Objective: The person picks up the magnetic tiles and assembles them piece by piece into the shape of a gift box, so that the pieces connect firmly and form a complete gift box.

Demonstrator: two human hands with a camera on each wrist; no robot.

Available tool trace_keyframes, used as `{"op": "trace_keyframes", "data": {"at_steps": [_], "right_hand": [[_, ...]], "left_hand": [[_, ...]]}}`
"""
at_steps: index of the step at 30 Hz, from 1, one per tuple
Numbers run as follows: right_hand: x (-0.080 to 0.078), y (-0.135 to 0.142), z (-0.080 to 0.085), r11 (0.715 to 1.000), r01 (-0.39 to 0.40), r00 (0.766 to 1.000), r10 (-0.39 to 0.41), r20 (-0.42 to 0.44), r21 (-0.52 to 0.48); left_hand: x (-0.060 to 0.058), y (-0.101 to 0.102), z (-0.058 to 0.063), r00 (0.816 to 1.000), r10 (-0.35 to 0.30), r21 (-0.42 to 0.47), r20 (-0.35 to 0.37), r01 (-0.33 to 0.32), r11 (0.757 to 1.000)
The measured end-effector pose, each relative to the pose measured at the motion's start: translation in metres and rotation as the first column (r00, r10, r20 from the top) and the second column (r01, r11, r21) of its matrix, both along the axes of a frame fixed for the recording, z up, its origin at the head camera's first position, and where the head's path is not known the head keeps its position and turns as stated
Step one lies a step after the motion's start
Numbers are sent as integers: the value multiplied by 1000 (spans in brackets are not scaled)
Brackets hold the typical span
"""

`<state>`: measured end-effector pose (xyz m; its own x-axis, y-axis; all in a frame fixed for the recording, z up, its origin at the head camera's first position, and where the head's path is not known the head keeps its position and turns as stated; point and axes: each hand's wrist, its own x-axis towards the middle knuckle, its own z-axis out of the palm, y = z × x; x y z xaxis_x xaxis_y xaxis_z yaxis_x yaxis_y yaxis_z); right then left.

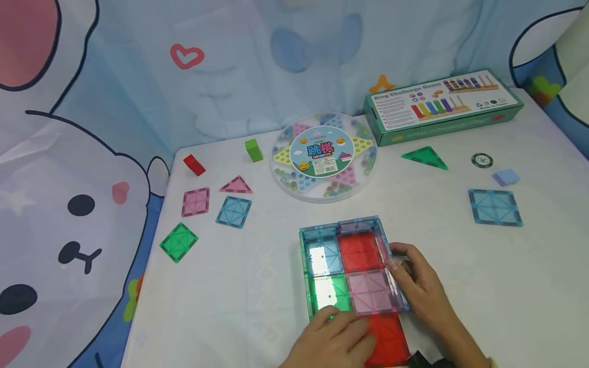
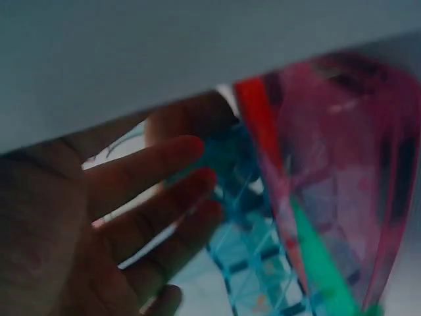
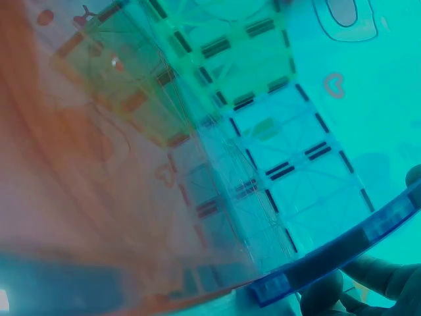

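A box of see-through magnetic tiles (image 1: 363, 294) stands on the table with its top open. Its floor squares are blue, red, green and pink, inside low walls. A large red tile (image 1: 388, 342) extends from its near side. My right hand (image 1: 421, 289) grips the right wall with thumb and fingers; in the right wrist view its fingers (image 3: 378, 280) show past a blue tile edge. My left hand (image 1: 336, 340) is at the near-left side, partly hiding the near wall. In the dark left wrist view its fingers (image 2: 158, 204) look extended, beside blue and pink tiles.
Loose pink, blue and green tiles (image 1: 179, 242) and small blocks lie at the left. A round Chinese checkers set (image 1: 294, 186) and a green game box (image 1: 442, 128) stand at the back. A green triangle, a chip and a blue square tile (image 1: 495, 208) are at right.
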<state>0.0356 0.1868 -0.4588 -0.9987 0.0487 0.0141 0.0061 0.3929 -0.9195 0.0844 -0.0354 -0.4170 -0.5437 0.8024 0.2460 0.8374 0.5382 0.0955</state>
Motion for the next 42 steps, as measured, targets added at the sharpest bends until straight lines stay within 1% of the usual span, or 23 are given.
{"op": "trace_keyframes", "data": {"at_steps": [2,4,6,8,11,17,18,20,22,24,26,28,30,31,32,34,36,38,40,41,42], "right_hand": [[-1,0,0,1000,-8,1000,8,-4,-10],[-1,0,0,1000,-11,1000,11,-7,-16],[-1,0,0,1000,-14,1000,14,-14,-19],[-1,0,0,1000,-8,1000,8,-20,-14],[-2,1,0,1000,-3,1000,3,-25,-6],[-2,2,-2,1000,-10,1000,10,-26,4],[-1,3,-2,1000,-14,1000,14,-24,2],[-1,4,-3,1000,-23,999,23,-26,-7],[-1,5,-3,1000,-28,999,27,-30,-15],[-2,5,-4,1000,-26,999,25,-32,-10],[-2,5,-5,1000,-19,999,19,-33,8],[-2,4,-5,999,-9,999,10,-34,32],[-2,4,-5,999,-4,999,6,-34,48],[-2,4,-5,999,-3,999,5,-36,53],[-2,4,-5,998,-1,999,3,-38,55],[-2,5,-5,998,0,999,2,-42,56],[-2,5,-5,999,-1,999,3,-41,50],[-2,4,-5,999,-7,999,9,-39,37],[-1,4,-4,999,-15,999,16,-37,34],[-1,3,-4,999,-18,999,19,-38,32],[-1,3,-4,999,-21,999,22,-39,30]], "left_hand": [[2,7,-11,1000,5,-80,-21,-6,997],[3,10,-20,998,27,-100,-60,-33,994],[2,11,-25,996,43,-98,-82,-51,994],[2,11,-26,996,48,-109,-75,-56,992],[1,14,-26,993,51,-86,-106,-60,994],[1,18,-24,986,35,-86,-166,-49,995],[1,18,-23,985,36,-77,-166,-49,996],[1,16,-23,981,38,-37,-191,-46,998],[1,13,-20,984,34,-10,-172,-36,999],[-1,9,-13,989,12,-2,-145,-13,1000],[-4,5,-5,996,-6,10,-90,7,1000],[-8,3,4,998,-18,46,-57,20,999],[-14,2,11,999,-8,102,-42,12,995],[-17,2,14,1000,6,130,-31,-2,991],[-20,1,16,999,21,145,-41,-15,989],[-26,0,19,998,60,171,-34,-53,984],[-30,-2,19,994,91,190,-66,-77,979],[-33,-6,17,992,113,194,-52,-101,976],[-35,-13,12,989,145,203,-13,-140,969],[-35,-18,10,986,169,208,0,-166,964],[-35,-24,7,979,203,204,32,-206,957]]}}
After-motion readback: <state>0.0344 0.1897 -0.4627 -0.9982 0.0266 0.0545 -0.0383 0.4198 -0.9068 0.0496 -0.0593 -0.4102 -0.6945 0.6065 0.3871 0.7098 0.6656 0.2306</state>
